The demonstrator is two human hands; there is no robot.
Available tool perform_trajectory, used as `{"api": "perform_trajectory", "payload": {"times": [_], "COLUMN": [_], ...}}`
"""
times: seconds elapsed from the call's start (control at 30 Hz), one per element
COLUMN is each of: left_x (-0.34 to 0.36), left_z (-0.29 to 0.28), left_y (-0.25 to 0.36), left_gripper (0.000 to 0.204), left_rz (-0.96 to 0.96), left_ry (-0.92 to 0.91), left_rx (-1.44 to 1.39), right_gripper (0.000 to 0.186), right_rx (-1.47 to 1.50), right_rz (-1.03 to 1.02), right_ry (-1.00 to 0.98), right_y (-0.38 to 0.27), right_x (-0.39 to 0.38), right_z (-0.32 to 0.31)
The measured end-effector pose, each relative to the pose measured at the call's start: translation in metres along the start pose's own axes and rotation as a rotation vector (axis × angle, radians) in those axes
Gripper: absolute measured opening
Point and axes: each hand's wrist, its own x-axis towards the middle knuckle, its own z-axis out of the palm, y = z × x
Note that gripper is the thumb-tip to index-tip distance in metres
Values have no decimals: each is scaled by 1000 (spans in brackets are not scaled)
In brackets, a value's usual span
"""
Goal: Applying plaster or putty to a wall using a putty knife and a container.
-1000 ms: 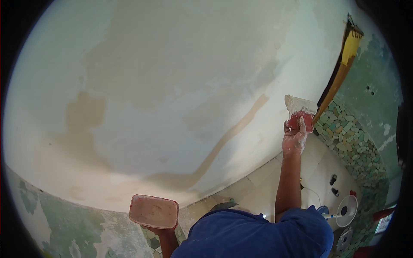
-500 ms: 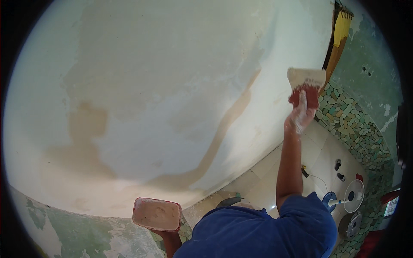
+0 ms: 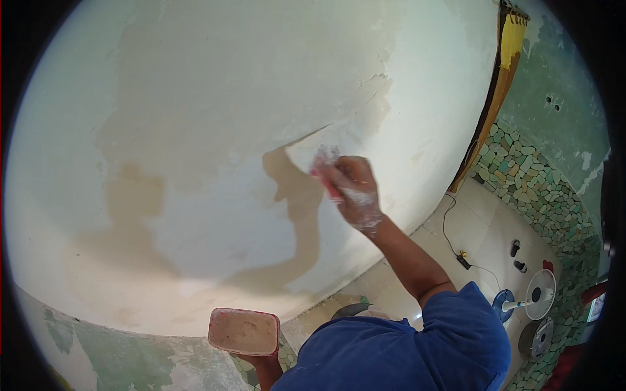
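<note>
My right hand (image 3: 355,189), smeared white, grips a wide putty knife (image 3: 308,151) by its red handle, with the pale blade against the white wall (image 3: 208,85). A ridge of fresh filler and rough patches show above the blade. At the lower middle, my left hand (image 3: 257,358) holds a rectangular red-rimmed tub (image 3: 242,331) of beige paste from below, its fingers mostly hidden by the tub.
At right stand a yellow-and-brown wooden strip (image 3: 512,42), a green wall (image 3: 564,78) with pebble tiling (image 3: 521,163), and, on the tiled floor (image 3: 473,221), a cord, dark slippers (image 3: 518,264) and a white pedestal fan (image 3: 540,293).
My right hand with the putty knife has swung left from beside the wooden strip onto the middle of the white wall. The tub has shifted slightly right and down in view.
</note>
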Motion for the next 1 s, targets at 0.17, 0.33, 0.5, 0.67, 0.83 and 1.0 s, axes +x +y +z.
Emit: {"api": "perform_trajectory", "payload": {"times": [0.17,0.33,0.5,0.67,0.83,1.0], "left_x": [-2,0,-5,1,3,-2], "left_z": [3,9,21,16,8,12], "left_y": [1,1,-1,3,0,-1], "left_gripper": [64,69,61,64,65,65], "left_rz": [6,-90,-25,-98,-71,-89], "left_ry": [-40,-167,-213,-233,-142,-111], "left_rx": [-45,-107,-21,-80,-68,-68], "right_gripper": [27,26,28,31,34,30], "right_rx": [-97,-194,-149,-104,44,-173], "right_rz": [164,188,100,13,102,78], "right_ry": [302,286,172,-10,-149,235], "right_y": [40,101,47,9,14,50], "right_x": [50,81,65,35,36,94], "right_z": [-67,-73,-37,-33,-55,-79]}}
